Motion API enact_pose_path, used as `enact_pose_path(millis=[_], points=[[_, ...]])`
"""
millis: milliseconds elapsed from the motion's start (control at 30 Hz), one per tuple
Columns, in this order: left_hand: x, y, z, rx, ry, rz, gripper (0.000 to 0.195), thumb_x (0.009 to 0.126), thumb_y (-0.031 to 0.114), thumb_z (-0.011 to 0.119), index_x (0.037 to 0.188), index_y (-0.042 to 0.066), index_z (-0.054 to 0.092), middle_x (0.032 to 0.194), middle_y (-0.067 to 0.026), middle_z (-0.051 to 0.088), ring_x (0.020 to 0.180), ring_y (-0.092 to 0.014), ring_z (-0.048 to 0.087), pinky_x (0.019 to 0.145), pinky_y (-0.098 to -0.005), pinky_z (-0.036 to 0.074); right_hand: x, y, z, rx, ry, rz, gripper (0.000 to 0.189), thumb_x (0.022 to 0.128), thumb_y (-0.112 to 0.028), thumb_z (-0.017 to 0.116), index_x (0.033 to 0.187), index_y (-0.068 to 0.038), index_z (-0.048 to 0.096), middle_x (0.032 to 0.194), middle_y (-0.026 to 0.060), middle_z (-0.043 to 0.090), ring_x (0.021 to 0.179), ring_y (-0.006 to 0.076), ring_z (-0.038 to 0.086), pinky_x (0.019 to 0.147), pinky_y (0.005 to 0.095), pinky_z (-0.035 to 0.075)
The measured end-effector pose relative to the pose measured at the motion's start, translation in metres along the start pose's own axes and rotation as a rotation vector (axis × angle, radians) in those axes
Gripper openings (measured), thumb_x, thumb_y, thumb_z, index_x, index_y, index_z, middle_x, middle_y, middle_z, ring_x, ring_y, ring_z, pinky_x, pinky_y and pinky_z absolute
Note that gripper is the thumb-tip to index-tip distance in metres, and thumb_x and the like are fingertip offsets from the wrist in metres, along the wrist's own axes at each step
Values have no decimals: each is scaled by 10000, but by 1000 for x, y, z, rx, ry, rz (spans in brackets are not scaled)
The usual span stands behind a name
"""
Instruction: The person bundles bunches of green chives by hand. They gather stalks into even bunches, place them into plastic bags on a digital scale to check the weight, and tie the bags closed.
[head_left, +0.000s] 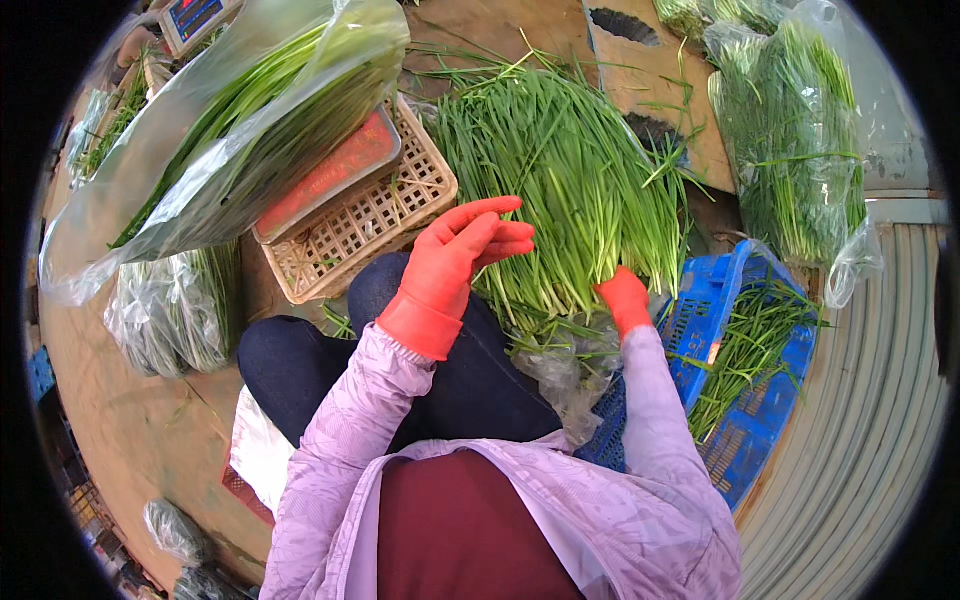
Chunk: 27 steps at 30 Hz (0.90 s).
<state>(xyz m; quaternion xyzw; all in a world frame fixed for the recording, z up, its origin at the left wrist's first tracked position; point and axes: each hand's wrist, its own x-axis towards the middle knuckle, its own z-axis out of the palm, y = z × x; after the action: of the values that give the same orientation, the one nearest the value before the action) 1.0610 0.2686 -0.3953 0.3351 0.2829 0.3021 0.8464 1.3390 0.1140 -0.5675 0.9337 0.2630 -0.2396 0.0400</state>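
Note:
A broad heap of garlic chives (547, 172) lies before me, leaf tips pointing away and pale stem ends towards me. My right hand (624, 300), in an orange-red rubber glove, is at the near right side of the heap. It grips a bunch by the stem ends, and its fingertips are hidden among the stalks. Above my knee, my left hand (461, 270) in a matching glove is raised with nothing in it. Its fingers are extended, near the heap's left edge. Crumpled clear plastic (566, 375) lies under the near stems.
To the left, a bag of chives (262, 112) rests over a red tray (330, 176) on a beige crate (427, 180). A scale display (196, 19) stands behind. Right are a blue crate (739, 262) with loose leaves and bagged chives (795, 150). Another bagged bundle (176, 311) sits left.

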Motion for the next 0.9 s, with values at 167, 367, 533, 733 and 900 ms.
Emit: enact_pose_path(millis=[167, 367, 533, 733, 900], points=[[2, -1, -7, 16, 1, -31, 354, 933, 183, 491, 1213, -33, 521, 1003, -169, 652, 914, -275, 644, 877, -368, 497, -55, 3, -52, 20, 424, -628, 279, 676, -240, 708, 883, -56, 674, 951, 164, 646, 846, 367, 618, 745, 453, 496], [9, -5, -9, 43, -49, -19, 342, 935, 180, 486, 1207, -24, 531, 1013, -161, 651, 926, -266, 643, 886, -359, 489, -47, 28, -76, 135, 412, -359, 237, 793, -232, 592, 981, -93, 556, 864, 182, 634, 783, 378, 616, 672, 481, 468], [7, -8, -10, 57, -28, -22, 332, 933, 178, 491, 1201, -12, 540, 997, -153, 655, 917, -246, 645, 880, -343, 484, -55, 14, -115, 485, -29, -130, 232, 821, -243, 609, 944, -54, 555, 651, 119, 646, 391, 201, 503, 422, 363, 414], [7, -20, 1, 77, -65, -140, 330, 926, 188, 512, 1196, 1, 538, 1011, -138, 653, 904, -231, 647, 856, -318, 502, -73, 7, -126, 933, -408, -68, 269, 825, -238, 608, 984, -25, 650, 771, 66, 691, 443, 76, 491, 393, 222, 375], [-9, -59, 20, 21, -144, -327, 316, 916, 170, 513, 1193, 23, 541, 1033, -128, 647, 921, -225, 643, 833, -303, 507, -96, -7, -107, 1623, -819, -54, 325, 881, -257, 558, 1061, 5, 628, 920, 77, 688, 666, 101, 634, 507, 192, 458]])
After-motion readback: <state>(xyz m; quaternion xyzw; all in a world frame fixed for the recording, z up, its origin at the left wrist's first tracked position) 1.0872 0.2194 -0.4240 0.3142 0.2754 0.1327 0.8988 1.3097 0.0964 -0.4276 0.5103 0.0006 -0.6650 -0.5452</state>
